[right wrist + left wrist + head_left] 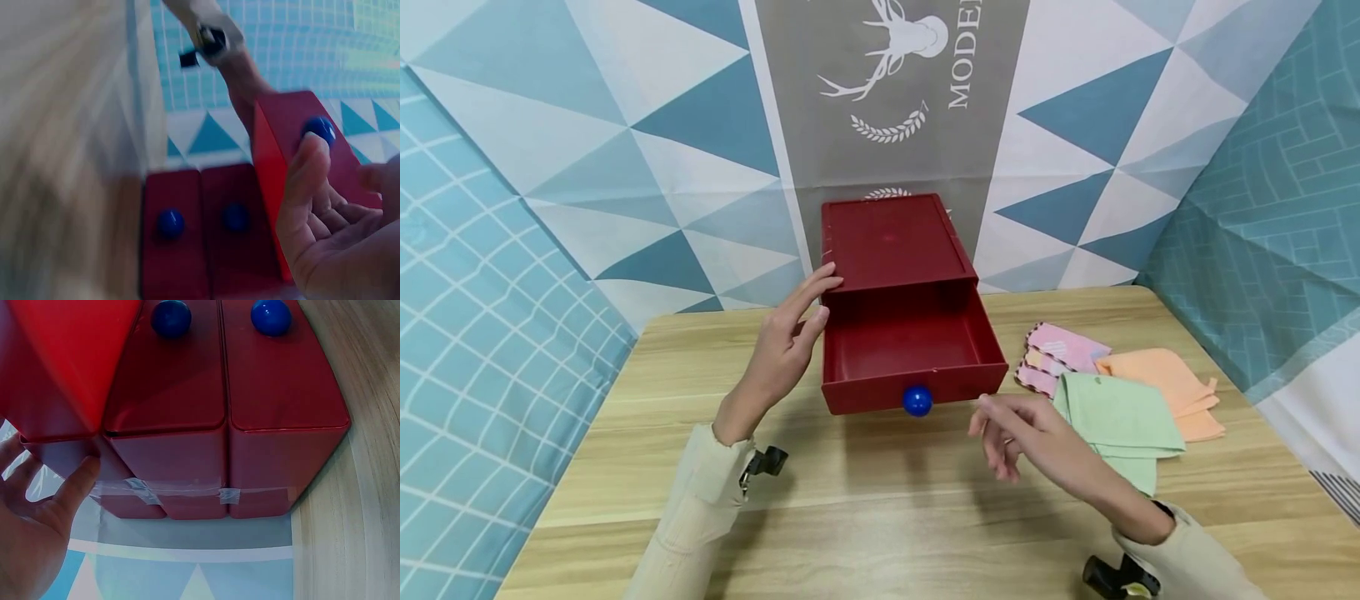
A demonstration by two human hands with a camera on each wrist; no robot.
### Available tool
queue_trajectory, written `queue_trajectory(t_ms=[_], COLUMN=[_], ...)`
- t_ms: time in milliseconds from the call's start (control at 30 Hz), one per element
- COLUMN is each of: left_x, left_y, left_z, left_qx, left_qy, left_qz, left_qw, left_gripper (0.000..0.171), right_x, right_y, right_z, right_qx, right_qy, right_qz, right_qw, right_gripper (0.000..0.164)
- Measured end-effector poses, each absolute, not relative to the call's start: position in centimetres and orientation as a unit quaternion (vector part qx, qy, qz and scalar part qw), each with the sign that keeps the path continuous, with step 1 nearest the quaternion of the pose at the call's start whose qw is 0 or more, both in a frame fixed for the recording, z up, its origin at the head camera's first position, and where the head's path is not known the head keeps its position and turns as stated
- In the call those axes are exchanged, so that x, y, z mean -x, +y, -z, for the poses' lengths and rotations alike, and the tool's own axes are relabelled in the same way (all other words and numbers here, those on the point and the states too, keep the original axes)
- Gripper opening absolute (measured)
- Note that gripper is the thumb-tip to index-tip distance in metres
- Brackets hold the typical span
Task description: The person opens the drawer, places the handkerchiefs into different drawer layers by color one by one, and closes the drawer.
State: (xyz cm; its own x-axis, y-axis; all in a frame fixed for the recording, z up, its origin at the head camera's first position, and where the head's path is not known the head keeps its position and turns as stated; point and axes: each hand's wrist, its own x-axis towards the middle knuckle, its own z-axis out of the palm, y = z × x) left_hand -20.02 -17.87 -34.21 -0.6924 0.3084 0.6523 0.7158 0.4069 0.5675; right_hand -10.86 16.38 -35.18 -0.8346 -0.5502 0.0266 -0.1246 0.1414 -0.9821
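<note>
Dark-red rect. plastic drawer (867, 395) juts out mid-frame, long front running L–R; L hand (782, 350), fingers extended, touches matching boxy cabinet (895, 242), while empty R hand (1026, 433), fingers loosely bent, lower right, is nearer blue ball knob (917, 401).

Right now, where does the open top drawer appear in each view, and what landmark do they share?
Head: the open top drawer sits near the centre, its inside visible.
Left wrist: the open top drawer fills the top-left corner, cut off by the frame.
Right wrist: the open top drawer is right of centre, its blue knob showing.
Shared landmark: triangle-patterned backdrop, behind in head, bottom in left wrist, both sides in right wrist.
</note>
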Motion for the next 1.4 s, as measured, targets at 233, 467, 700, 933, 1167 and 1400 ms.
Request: queue_trajectory(t_ms=[233, 467, 700, 933, 1167, 1400], left_x=[20.1, 20.0, 19.9, 20.1, 18.9, 17.5], left_y=[-17.8, -17.8, -17.9, -17.7, -17.0, -16.5], left_z=[34.3, 34.3, 34.2, 34.4, 33.1, 31.5], left_qx=[0.317, 0.317, 0.314, 0.315, 0.315, 0.313], left_qy=[-0.807, -0.807, -0.807, -0.803, -0.801, -0.804], left_qz=[0.44, 0.439, 0.441, 0.442, 0.446, 0.445], left_qw=[0.235, 0.237, 0.237, 0.244, 0.244, 0.239], left_gripper=[0.041, 0.041, 0.044, 0.046, 0.041, 0.04], right_x=[12.0, 13.8, 16.3, 17.9, 18.7, 19.2], right_y=[20.1, 23.8, 26.7, 29.3, 31.4, 32.7], right_z=[34.2, 33.5, 34.5, 35.7, 36.4, 37.1], right_qx=[0.259, 0.22, 0.186, 0.142, 0.126, 0.116], right_qy=[0.77, 0.843, 0.893, 0.933, 0.946, 0.958], right_qz=[0.579, 0.49, 0.403, 0.323, 0.295, 0.261], right_qw=[0.074, -0.018, -0.071, -0.076, -0.037, -0.016], right_gripper=[0.031, 0.033, 0.041, 0.045, 0.049, 0.055])
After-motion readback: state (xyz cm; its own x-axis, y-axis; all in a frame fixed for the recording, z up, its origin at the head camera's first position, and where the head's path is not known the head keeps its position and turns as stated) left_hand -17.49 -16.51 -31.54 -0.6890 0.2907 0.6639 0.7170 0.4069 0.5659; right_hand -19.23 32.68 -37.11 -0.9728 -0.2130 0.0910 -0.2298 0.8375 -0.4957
